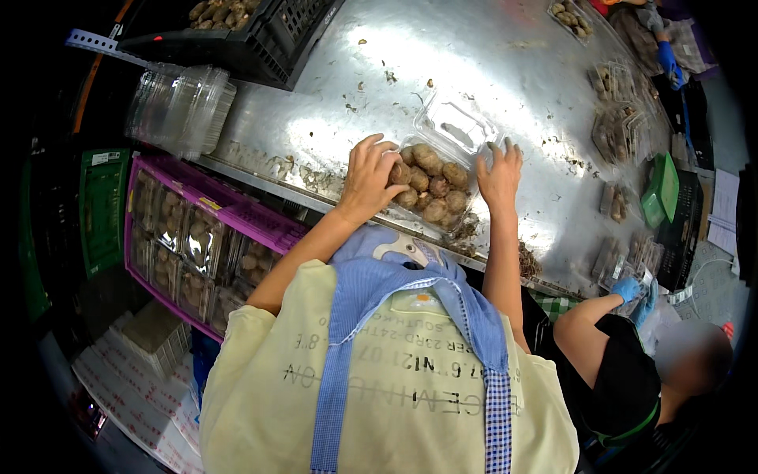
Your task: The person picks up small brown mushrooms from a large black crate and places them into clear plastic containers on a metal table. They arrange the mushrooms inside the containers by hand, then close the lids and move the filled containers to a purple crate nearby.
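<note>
An open clear plastic clamshell container (429, 183) full of round brown tubers (434, 209) lies on the metal table (332, 103), its empty lid (458, 118) folded back toward the far side. My left hand (367, 178) grips the container's left side, fingers curved over it and thumb against the tubers. My right hand (499, 174) is at the right side where lid and base meet, fingers bent round the edge. Loose dirt and scraps lie around the container and along the near edge of the table.
At left stand a stack of empty clear containers (181, 107), a black crate (260, 47) of tubers and a purple crate (209, 215) of packed containers. Packed containers (620, 134) and a green tray (657, 189) are at right. A co-worker (584, 347) works lower right; another's blue-gloved hand (671, 67) shows top right.
</note>
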Demonstrator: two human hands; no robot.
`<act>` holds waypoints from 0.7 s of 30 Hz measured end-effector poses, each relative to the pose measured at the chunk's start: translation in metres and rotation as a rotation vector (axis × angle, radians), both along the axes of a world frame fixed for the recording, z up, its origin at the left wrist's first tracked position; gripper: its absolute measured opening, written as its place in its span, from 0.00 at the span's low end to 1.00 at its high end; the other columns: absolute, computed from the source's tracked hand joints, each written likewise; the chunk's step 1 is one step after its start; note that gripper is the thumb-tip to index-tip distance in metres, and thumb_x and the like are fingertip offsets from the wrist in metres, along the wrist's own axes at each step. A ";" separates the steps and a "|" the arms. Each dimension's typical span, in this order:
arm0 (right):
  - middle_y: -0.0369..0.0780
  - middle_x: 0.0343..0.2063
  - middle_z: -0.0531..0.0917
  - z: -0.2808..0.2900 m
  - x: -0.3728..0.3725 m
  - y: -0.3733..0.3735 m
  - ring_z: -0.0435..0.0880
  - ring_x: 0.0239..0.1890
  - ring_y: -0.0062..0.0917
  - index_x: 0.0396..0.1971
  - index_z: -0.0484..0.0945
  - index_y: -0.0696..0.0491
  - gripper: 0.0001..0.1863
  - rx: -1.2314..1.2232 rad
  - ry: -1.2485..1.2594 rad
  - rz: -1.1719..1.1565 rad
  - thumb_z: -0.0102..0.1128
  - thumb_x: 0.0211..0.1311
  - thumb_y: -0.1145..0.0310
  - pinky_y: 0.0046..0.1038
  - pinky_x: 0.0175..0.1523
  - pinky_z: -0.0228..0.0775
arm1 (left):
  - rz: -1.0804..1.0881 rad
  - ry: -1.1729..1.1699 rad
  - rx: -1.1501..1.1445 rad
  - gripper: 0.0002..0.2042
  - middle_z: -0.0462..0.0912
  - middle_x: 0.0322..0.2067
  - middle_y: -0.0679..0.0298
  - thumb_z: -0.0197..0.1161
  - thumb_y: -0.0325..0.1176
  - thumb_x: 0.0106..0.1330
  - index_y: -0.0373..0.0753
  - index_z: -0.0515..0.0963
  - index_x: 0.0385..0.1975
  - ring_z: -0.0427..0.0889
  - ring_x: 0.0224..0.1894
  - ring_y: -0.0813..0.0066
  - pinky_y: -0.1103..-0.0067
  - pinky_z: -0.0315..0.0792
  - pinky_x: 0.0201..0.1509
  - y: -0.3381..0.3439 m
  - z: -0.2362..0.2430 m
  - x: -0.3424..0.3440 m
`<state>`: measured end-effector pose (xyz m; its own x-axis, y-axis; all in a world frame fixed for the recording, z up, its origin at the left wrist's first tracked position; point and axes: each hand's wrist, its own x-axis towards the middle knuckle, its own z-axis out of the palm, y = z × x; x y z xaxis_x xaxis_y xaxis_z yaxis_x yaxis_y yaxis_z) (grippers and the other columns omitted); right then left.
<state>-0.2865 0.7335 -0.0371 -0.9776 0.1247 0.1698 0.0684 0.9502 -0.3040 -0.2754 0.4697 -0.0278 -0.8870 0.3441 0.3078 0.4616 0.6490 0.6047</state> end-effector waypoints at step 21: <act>0.37 0.26 0.80 0.069 0.025 -0.112 0.77 0.34 0.28 0.26 0.79 0.53 0.08 -0.454 0.222 0.484 0.67 0.47 0.66 0.31 0.48 0.59 | -0.027 -0.685 1.120 0.22 0.74 0.43 0.59 0.63 0.14 0.51 0.33 0.68 0.48 0.76 0.45 0.76 0.81 0.75 0.48 -0.007 0.019 0.018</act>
